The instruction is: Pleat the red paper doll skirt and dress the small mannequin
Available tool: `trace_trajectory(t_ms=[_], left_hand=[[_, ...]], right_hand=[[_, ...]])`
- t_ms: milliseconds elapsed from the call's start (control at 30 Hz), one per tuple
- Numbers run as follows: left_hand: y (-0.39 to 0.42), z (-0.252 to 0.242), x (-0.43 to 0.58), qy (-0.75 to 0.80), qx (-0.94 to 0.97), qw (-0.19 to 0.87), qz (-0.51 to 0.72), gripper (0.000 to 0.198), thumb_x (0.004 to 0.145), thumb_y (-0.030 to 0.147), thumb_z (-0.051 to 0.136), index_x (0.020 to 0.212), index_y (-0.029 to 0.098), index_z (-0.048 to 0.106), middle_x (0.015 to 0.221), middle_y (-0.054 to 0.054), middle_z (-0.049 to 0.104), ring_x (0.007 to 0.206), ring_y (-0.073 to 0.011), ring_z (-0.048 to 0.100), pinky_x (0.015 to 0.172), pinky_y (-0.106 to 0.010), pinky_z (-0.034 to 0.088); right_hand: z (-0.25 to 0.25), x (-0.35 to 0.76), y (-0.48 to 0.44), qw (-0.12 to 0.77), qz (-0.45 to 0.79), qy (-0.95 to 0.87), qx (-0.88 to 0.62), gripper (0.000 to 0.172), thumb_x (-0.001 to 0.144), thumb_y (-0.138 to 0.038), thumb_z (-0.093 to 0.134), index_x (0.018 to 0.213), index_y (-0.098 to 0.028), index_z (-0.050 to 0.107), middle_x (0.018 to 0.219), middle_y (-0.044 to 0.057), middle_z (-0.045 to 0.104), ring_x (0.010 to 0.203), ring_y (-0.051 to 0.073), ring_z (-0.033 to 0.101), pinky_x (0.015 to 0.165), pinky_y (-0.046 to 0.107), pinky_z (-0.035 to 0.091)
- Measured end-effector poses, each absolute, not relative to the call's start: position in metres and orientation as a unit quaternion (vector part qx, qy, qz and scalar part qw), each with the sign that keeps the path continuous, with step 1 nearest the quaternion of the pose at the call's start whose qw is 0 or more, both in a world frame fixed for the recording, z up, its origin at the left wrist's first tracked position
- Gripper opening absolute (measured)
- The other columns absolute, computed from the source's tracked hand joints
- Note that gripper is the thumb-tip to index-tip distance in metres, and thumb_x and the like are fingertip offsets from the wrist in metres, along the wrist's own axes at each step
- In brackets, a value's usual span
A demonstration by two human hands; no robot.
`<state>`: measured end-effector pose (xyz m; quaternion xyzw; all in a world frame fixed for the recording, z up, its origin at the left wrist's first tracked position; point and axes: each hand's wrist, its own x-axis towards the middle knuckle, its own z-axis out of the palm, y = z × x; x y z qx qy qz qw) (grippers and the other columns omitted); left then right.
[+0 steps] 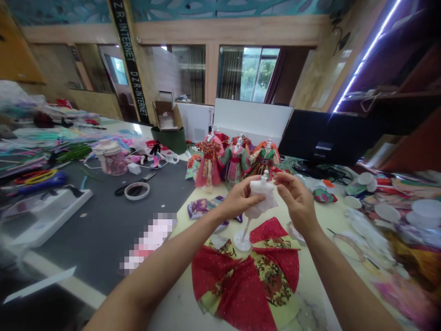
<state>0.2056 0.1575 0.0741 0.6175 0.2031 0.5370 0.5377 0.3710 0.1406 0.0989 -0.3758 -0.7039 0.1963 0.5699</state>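
My left hand (237,198) is closed round a small white dress form (262,186), its thumb across the front of the torso. Thin white cloth (260,205) hangs about the form's lower body. The form leans slightly on its stand, whose round white base (242,241) rests on the table. My right hand (295,197) is raised at the form's right shoulder, fingers curved and thumb apart, with nothing visible in it. Below lies a red and gold patterned skirt piece (237,287), spread out in a fan. Purple floral fabric (203,207) lies behind my left wrist.
Several dressed doll forms (237,158) stand behind, near a black monitor (322,138). On the grey mat at left are a tape roll (137,191), scissors (132,185), a lidded jar (110,158) and a power strip (51,218). Fabric and white discs (387,212) crowd the right.
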Motion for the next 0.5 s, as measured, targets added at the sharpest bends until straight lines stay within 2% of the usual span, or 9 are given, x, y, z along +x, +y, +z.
trace_trajectory(t_ms=[100, 167, 233, 367, 500], left_hand=[[0.156, 0.075, 0.204, 0.201, 0.627, 0.536, 0.529, 0.06, 0.069, 0.029, 0.07, 0.123, 0.017, 0.046, 0.109, -0.011, 0.06, 0.095, -0.0192, 0.059, 0.081, -0.031, 0.047], [0.155, 0.075, 0.204, 0.202, 0.633, 0.527, 0.529, 0.06, 0.07, 0.029, 0.069, 0.123, 0.016, 0.044, 0.111, -0.012, 0.059, 0.097, -0.0192, 0.058, 0.082, -0.03, 0.046], [0.155, 0.075, 0.204, 0.205, 0.639, 0.519, 0.529, 0.06, 0.071, 0.029, 0.068, 0.124, 0.015, 0.043, 0.111, -0.012, 0.059, 0.098, -0.0193, 0.057, 0.082, -0.03, 0.046], [0.154, 0.074, 0.203, 0.207, 0.644, 0.512, 0.529, 0.058, 0.071, 0.029, 0.068, 0.122, 0.015, 0.044, 0.111, -0.012, 0.059, 0.098, -0.0197, 0.057, 0.08, -0.029, 0.046], [0.153, 0.076, 0.203, 0.21, 0.641, 0.514, 0.531, 0.055, 0.07, 0.028, 0.068, 0.119, 0.016, 0.047, 0.104, -0.01, 0.062, 0.09, -0.018, 0.059, 0.076, -0.028, 0.047]], right_hand=[[0.093, 0.377, 0.143, 0.577, 0.317, -0.653, -0.375, 0.042, 0.078, -0.046, 0.057, 0.114, -0.023, 0.053, 0.113, 0.007, 0.059, 0.102, 0.02, 0.056, 0.088, 0.036, 0.044], [0.089, 0.377, 0.143, 0.535, 0.384, -0.649, -0.382, 0.041, 0.075, -0.047, 0.061, 0.107, -0.021, 0.058, 0.105, 0.006, 0.063, 0.097, 0.02, 0.058, 0.083, 0.034, 0.046], [0.085, 0.376, 0.143, 0.493, 0.422, -0.655, -0.387, 0.037, 0.071, -0.046, 0.065, 0.094, -0.018, 0.062, 0.088, 0.005, 0.066, 0.084, 0.019, 0.06, 0.075, 0.032, 0.047], [0.081, 0.374, 0.141, 0.507, 0.413, -0.647, -0.392, 0.029, 0.067, -0.043, 0.069, 0.07, -0.016, 0.06, 0.065, 0.0, 0.061, 0.064, 0.013, 0.055, 0.064, 0.028, 0.045], [0.083, 0.374, 0.138, 0.542, 0.396, -0.63, -0.39, 0.027, 0.067, -0.041, 0.069, 0.07, -0.018, 0.056, 0.061, -0.002, 0.057, 0.059, 0.012, 0.052, 0.059, 0.025, 0.043]])
